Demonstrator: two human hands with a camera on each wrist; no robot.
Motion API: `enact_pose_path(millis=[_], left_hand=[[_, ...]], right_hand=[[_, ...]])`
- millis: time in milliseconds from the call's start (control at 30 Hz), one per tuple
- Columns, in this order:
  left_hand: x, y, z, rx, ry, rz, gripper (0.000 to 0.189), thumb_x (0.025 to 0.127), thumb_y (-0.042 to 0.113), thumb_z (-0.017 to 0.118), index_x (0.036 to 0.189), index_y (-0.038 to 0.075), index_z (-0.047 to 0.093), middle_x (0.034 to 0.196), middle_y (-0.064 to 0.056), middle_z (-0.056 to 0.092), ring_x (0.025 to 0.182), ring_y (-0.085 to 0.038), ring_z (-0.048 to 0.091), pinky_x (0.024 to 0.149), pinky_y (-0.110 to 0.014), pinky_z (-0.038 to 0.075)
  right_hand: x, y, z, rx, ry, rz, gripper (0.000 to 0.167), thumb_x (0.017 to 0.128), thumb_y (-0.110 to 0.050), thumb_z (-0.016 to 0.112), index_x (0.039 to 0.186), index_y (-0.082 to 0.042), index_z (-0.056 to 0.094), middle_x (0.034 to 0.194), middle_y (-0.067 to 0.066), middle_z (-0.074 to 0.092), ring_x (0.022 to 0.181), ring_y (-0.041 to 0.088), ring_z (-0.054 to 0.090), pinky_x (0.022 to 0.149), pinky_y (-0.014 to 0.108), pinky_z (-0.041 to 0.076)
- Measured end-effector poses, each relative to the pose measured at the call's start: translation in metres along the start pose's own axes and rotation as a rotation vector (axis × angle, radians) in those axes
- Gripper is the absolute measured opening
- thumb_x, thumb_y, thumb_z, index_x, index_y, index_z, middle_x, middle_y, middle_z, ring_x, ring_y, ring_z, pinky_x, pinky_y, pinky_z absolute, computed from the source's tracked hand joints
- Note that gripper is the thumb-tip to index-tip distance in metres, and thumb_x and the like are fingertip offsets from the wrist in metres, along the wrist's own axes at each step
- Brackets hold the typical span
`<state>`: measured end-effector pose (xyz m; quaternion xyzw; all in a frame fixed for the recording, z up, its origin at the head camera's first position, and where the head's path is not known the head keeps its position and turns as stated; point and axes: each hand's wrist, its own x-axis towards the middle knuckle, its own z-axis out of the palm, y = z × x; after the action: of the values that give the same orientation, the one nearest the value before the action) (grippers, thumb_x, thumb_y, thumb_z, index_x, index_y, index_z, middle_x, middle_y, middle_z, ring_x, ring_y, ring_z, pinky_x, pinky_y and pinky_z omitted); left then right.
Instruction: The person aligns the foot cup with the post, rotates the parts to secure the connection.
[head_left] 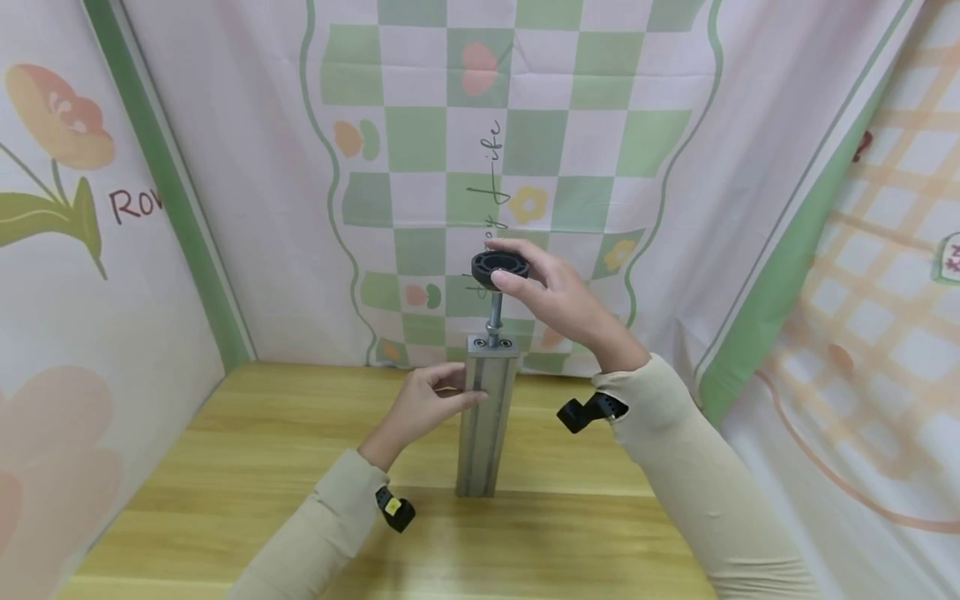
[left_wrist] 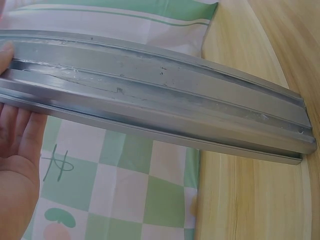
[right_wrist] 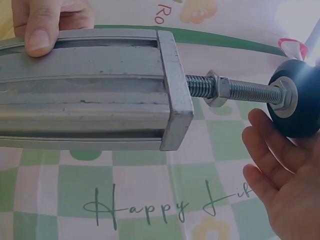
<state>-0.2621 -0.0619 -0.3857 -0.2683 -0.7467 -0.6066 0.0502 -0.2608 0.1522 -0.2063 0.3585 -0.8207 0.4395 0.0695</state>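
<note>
An aluminium profile [head_left: 483,425] stands upright on the wooden table, with grooves running along its sides. My left hand [head_left: 426,408] grips it near the upper end, thumb on one face and fingers round the other side. On top sits an end plate [right_wrist: 176,91], from which the threaded rod of a black levelling foot [head_left: 491,268] rises. A hex nut [right_wrist: 218,88] is on the rod between plate and foot, apart from both. My right hand [head_left: 558,292] holds the foot's round black base by its rim, thumb on the near side, fingers on the far side.
The wooden table [head_left: 247,467] reaches back to a checked green and white curtain [head_left: 416,137]. More printed curtains hang at the left [head_left: 67,317] and right [head_left: 862,333]. Each wrist wears a small black camera.
</note>
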Motion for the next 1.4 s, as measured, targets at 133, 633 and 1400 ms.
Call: enact_pose_path(millis=[133, 633, 1400], left_hand=[[-0.001, 0.001, 0.0, 0.005, 0.007, -0.022, 0.041, 0.085, 0.033, 0.083, 0.116, 0.009, 0.072, 0.098, -0.004, 0.066, 0.097, -0.018, 0.067, 0.088, -0.031, 0.056], [-0.003, 0.005, 0.001, -0.016, 0.008, -0.059, 0.044, 0.086, 0.023, 0.083, 0.125, 0.008, 0.069, 0.104, -0.006, 0.066, 0.102, -0.021, 0.066, 0.09, -0.034, 0.056], [-0.001, 0.001, 0.0, -0.012, -0.014, 0.001, 0.025, 0.087, 0.033, 0.081, 0.093, 0.013, 0.068, 0.094, -0.006, 0.065, 0.094, -0.019, 0.067, 0.087, -0.029, 0.056]], right_hand=[[-0.002, 0.001, -0.004, -0.016, -0.019, -0.035, 0.054, 0.103, -0.036, 0.046, 0.154, -0.02, 0.04, 0.152, 0.006, 0.045, 0.133, 0.023, 0.048, 0.109, 0.05, 0.039], [-0.001, -0.001, -0.008, 0.109, -0.052, -0.006, 0.05, 0.102, -0.03, 0.054, 0.147, -0.009, 0.046, 0.138, 0.011, 0.057, 0.122, 0.022, 0.058, 0.107, 0.043, 0.044], [0.001, -0.005, 0.003, 0.023, 0.066, 0.161, 0.061, 0.091, -0.048, 0.069, 0.125, -0.011, 0.034, 0.119, 0.015, 0.057, 0.097, 0.026, 0.056, 0.079, 0.04, 0.045]])
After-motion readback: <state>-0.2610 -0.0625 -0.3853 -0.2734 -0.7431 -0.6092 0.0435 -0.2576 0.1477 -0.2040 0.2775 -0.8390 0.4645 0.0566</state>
